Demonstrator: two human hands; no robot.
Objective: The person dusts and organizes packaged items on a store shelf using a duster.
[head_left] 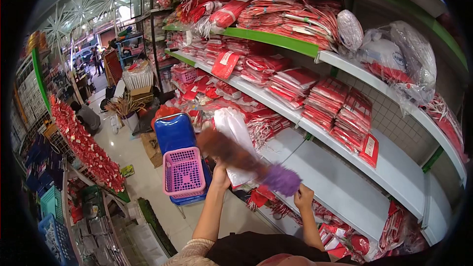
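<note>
My right hand (304,197) is closed around the handle end of a fluffy duster (281,179), purple near the hand and brown toward its far end. The brown part is smeared by motion and crosses in front of a white plastic-wrapped bundle (229,122). My left hand (221,176) grips the lower left edge of that bundle, its fingers partly hidden behind it and the duster. The bundle is tilted, in front of the lower shelf. A bare stretch of white shelf (335,182) lies beyond my right hand.
Stacked red packets (325,101) fill the shelves above, with a clear plastic bag (394,59) at upper right. A pink basket (184,171) sits on a blue chair (175,133) left of my left arm. Tiled floor (143,182) runs along the aisle; a person crouches (88,118) farther off.
</note>
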